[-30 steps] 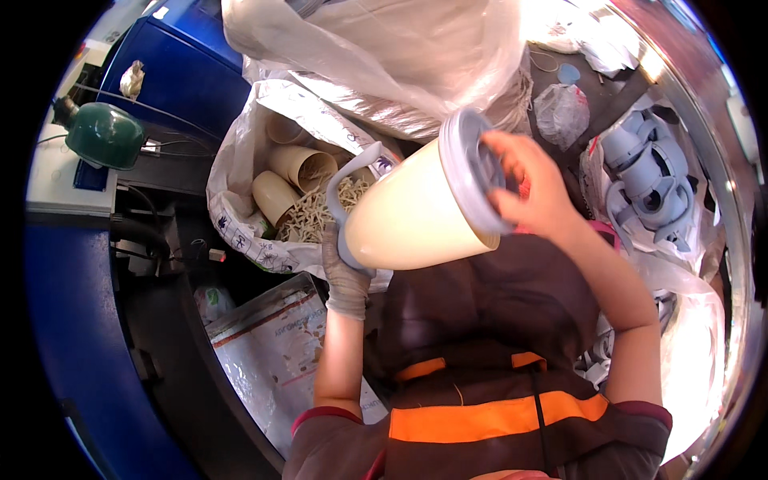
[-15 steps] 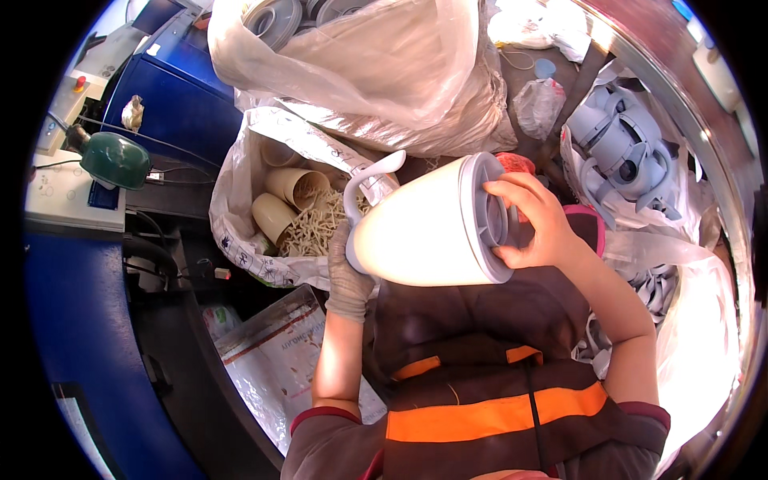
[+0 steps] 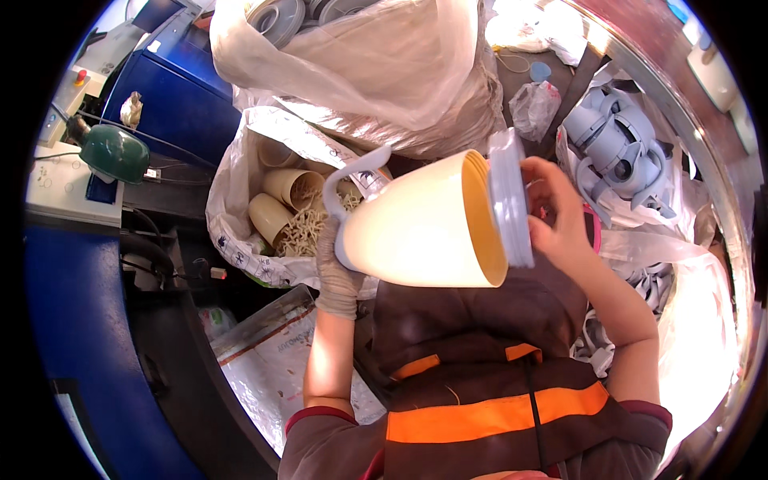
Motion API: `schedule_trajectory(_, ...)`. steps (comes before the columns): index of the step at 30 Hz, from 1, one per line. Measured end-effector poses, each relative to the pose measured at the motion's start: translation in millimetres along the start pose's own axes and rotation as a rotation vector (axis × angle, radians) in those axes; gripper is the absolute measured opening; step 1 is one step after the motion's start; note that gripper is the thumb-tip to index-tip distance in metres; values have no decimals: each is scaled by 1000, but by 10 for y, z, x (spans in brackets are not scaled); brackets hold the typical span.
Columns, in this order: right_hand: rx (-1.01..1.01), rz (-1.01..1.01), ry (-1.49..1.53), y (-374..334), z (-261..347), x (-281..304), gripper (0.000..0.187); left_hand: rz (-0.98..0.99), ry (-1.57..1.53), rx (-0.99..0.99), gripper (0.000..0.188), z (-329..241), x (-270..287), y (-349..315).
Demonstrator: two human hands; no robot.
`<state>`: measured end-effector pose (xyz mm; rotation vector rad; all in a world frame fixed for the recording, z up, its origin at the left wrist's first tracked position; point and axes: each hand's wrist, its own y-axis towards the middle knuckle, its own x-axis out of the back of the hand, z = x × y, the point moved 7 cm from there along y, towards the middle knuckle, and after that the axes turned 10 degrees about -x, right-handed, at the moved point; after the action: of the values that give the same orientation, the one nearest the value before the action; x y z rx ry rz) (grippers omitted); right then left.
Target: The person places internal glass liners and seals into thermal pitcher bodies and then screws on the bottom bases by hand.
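Observation:
My left hand (image 3: 337, 260), in a pale glove, wraps round the narrow end of a cream plastic jug body (image 3: 420, 224). A grey curved handle (image 3: 352, 172) sticks out from that end. The jug lies on its side above my lap, its wide threaded mouth facing right. Between the bare fingers and thumb of my right hand (image 3: 558, 216) is a round grey screw cap (image 3: 510, 200). The cap is tilted away from the mouth; its upper part stands off the rim, and its lower edge is close beside it. The palm side of my left hand is hidden.
A white sack (image 3: 228, 232) ahead holds cream shells (image 3: 290, 189) and pale shreds. Behind it stands a big bag (image 3: 376, 72) with grey round parts. Grey handled collars (image 3: 620, 144) fill a bag at right. Blue machinery (image 3: 76, 336) and a green lamp (image 3: 117, 152) are left.
The grey cap has come away from the jug's mouth and tipped, showing the threads and yellowish inside. My right hand moved slightly right with the cap; my left hand and the jug shifted slightly left.

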<state>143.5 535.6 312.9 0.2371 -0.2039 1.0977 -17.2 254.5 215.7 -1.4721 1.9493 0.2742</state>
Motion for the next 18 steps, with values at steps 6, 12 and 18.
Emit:
schedule_trajectory(6,268,85,-192,-94,163,-109,74,10,-69,90,44,37,35,6)
schedule_trajectory(12,521,131,-278,-206,283,-221,69,-7,-58,178,42,188,178,4)
schedule_trajectory(18,429,81,-218,-237,140,-253,68,-18,-6,77,43,121,60,-62)
